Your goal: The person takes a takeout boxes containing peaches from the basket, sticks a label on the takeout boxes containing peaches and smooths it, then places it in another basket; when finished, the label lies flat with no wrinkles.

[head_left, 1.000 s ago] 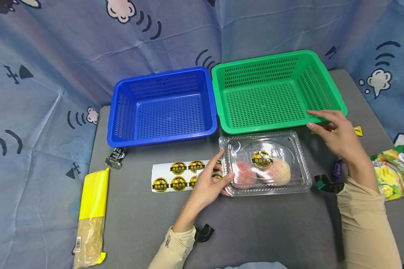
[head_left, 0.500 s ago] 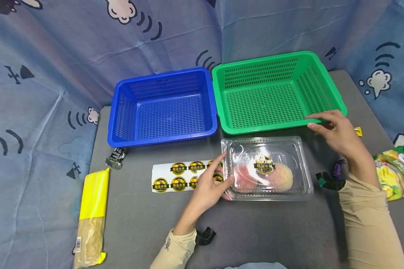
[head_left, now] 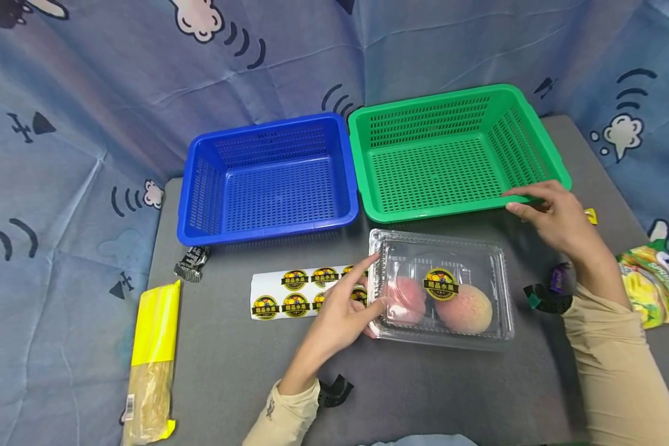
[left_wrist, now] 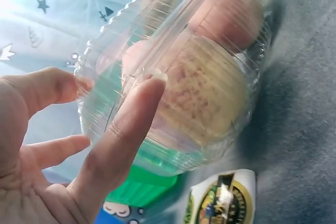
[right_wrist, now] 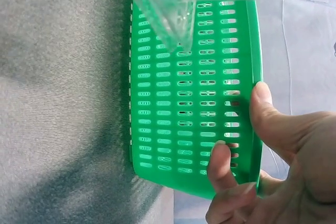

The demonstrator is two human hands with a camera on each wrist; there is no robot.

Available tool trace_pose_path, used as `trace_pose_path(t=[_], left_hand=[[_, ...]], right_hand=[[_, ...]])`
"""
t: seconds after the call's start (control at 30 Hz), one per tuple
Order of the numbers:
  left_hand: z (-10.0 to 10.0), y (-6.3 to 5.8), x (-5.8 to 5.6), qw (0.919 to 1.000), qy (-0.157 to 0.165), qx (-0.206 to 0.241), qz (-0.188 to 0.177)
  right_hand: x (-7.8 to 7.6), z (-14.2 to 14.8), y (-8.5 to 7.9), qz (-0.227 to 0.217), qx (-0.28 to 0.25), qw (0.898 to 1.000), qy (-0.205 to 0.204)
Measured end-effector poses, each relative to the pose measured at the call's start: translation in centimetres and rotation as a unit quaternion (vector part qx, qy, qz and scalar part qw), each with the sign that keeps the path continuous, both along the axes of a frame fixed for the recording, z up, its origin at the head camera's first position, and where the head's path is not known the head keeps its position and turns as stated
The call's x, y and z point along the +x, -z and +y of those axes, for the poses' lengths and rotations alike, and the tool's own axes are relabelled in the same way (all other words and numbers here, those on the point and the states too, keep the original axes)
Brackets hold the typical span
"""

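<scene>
My left hand (head_left: 342,319) holds the left end of a clear plastic clamshell box (head_left: 493,279), thumb on one face and fingers at the ribbed edge. Inside lie two peaches (head_left: 464,313), pink and pale yellow, and a black-and-gold round sticker (head_left: 441,284) marks the lid. The box leans, its lid face turned toward the head camera. At the front right corner of the green basket (head_left: 424,216), my right hand (head_left: 560,220) pinches the rim; in the right wrist view its thumb (right_wrist: 262,106) lies on the rim and other fingers curl by the slotted wall.
Left of the green basket stands a blue basket (head_left: 267,233). A sheet of round stickers (head_left: 303,292) lies beside my left hand. Around the edges are a yellow noodle packet (head_left: 153,353), a black wrapper (head_left: 192,263), a purple wrapper (head_left: 559,279) and a green-yellow bag (head_left: 655,285).
The clamshell box has come slightly toward me, turned a little clockwise and tipped, its lid facing the head camera more. My right fingertips have closed onto the green basket's rim.
</scene>
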State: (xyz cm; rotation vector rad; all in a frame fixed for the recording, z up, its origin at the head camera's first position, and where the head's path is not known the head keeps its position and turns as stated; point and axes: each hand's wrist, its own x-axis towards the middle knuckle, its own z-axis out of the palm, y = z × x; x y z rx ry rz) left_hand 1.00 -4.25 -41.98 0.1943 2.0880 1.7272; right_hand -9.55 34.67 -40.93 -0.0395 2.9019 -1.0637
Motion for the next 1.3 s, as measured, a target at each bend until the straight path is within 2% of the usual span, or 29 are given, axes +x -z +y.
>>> trace_pose_path(t=[0.2,0.4,0.6,0.83,1.07,1.17,1.3], left_hand=[[-0.1,-0.9,0.0,0.9996,0.013,0.003,0.024],[0.1,-1.7,-0.2,0.9979,0.006,0.062,0.015],[0.5,-2.7,-0.9,0.991,-0.01,0.131,0.028],[0.7,-3.9,-2.2,0.9847,-0.026,0.167,0.041],[0.4,-4.4,-3.9,0.9827,-0.039,0.169,0.066],[0.4,-4.8,-4.9,0.9799,-0.043,0.181,0.072],[0.6,-5.3,-6.4,0.977,-0.049,0.19,0.084]], right_hand=[[0.0,0.1,0.0,-0.005,-0.003,1.0,0.001],[-0.1,0.2,0.0,-0.002,-0.001,1.0,0.002],[-0.3,0.6,0.2,0.029,-0.017,0.999,-0.006],[-0.6,1.0,0.3,0.031,-0.033,0.999,0.004],[-0.5,1.4,0.8,0.08,-0.049,0.996,-0.008],[-0.7,1.2,0.7,0.068,-0.042,0.997,-0.007],[-1.0,0.9,0.4,0.016,-0.036,0.999,0.01]])
